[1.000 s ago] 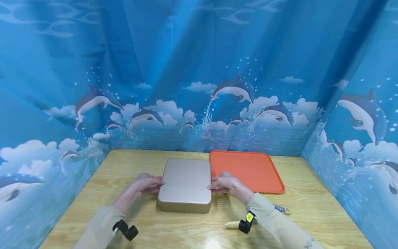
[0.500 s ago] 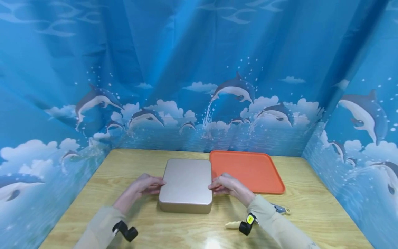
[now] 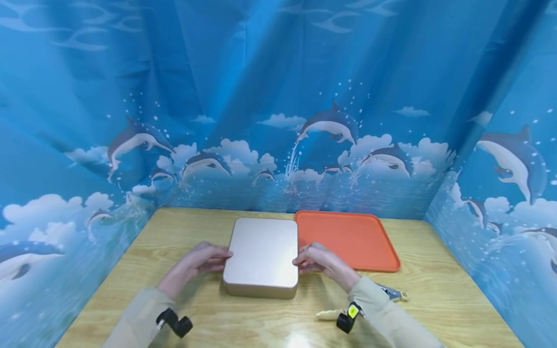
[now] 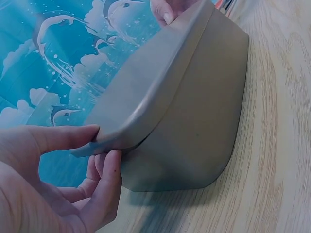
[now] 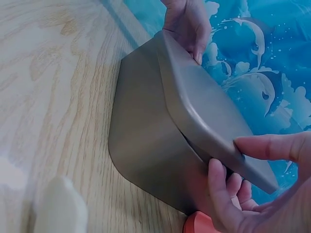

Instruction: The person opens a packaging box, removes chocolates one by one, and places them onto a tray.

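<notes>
On wood table (image 3: 243, 321): metal box (image 3: 261, 291) w/ lid (image 3: 261, 251) sitting tilted

Far L of box, then across behind it to far R, blue dolphin curtain (image 3: 243, 96) is hanging as backdrop. L of box & nearer the person, a pale sleeve (image 3: 132, 316) is covering the L forearm, w/ a black wrist cam (image 3: 176, 323) poking out toward box. Just L of box, L hand (image 3: 204, 258) is grasping the lid's L edge: thumb pressing on top, fingers curling under the rim. Box itself is standing on table b/w the two hands. Lid is tipping, far edge higher; a dark gap is showing under it near both hands, while its near edge is sitting down on box's front. Just R of box, R hand (image 3: 319, 261) is grasping the lid's opp. edge likewise, thumb above, fingertips below. R of box, beyond R hand, flat orange tray (image 3: 344, 239) is lying close; can't tell if touching. Front-R of box, a pale slim item (image 3: 327, 315) is lying pt. hidden by a second cam (image 3: 347, 319); type unclear. Further R of box, second sleeve (image 3: 383, 314) is crossing over a grey tool (image 3: 393, 293) w/ cream ring end, hiding the rest.
</notes>
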Demonstrator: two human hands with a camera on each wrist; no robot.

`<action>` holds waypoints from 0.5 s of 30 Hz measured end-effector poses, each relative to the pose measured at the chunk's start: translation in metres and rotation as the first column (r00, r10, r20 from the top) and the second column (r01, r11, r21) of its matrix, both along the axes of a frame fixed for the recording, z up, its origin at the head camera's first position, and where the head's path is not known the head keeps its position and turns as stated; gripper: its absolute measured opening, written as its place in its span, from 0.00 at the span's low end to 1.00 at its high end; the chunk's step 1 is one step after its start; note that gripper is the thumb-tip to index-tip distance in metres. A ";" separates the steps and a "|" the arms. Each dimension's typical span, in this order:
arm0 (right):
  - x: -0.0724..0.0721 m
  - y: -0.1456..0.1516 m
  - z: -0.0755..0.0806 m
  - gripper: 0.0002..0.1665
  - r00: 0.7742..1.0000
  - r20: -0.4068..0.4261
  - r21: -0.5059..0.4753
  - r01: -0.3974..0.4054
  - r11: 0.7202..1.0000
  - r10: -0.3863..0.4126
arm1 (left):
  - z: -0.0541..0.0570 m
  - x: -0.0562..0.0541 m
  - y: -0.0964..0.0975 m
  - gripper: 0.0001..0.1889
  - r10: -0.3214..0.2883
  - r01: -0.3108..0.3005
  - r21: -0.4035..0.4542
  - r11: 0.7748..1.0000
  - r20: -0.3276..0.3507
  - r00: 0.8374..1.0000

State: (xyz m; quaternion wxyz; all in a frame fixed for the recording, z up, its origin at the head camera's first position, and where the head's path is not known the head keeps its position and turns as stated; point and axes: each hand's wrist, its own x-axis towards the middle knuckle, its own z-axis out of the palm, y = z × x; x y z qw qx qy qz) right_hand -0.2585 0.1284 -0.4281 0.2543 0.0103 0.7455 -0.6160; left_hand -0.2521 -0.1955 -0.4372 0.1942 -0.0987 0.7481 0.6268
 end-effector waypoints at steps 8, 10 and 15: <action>0.005 0.002 0.002 0.11 1.000 -0.003 -0.028 0.005 1.000 -0.005 | 0.003 0.001 0.000 0.32 -0.037 0.037 -0.006 0.999 -0.011 0.999; 0.005 0.003 0.003 0.12 1.000 -0.008 -0.034 0.009 0.999 -0.009 | 0.004 0.001 0.000 0.32 -0.042 0.042 -0.002 0.999 -0.017 0.999; 0.006 0.005 0.004 0.22 1.000 -0.016 -0.062 0.014 0.998 -0.015 | 0.006 0.001 0.002 0.32 -0.040 0.040 0.003 0.999 -0.025 0.999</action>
